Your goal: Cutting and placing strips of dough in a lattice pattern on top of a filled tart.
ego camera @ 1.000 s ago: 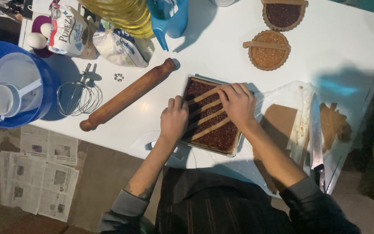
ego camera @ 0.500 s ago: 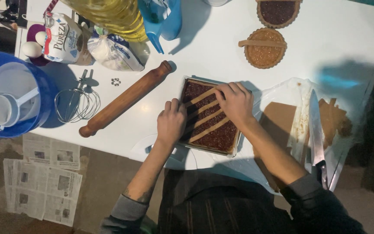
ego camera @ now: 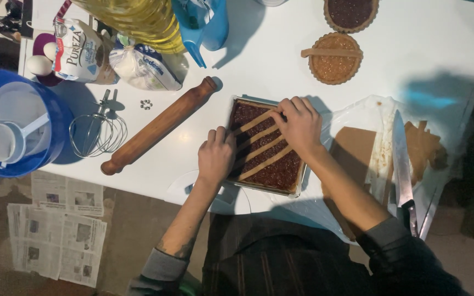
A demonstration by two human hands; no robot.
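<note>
Dough strips (ego camera: 263, 147) lie diagonally across jam-filled rectangular tart pan (ego camera: 297, 183) on white table (ego camera: 281, 66). Left hand (ego camera: 215, 156) curled at pan's left edge, pinching strip ends. Right hand (ego camera: 302, 125) fingers bent, pressing top strip at far rim. Risk: soft strips stretch or tear under hard press. Knife (ego camera: 401, 164) near right forearm, could get knocked.

White table (ego camera: 440, 33) under hard light, deep shadows; newspapers (ego camera: 56, 227) on brown floor (ego camera: 133, 241)
</note>
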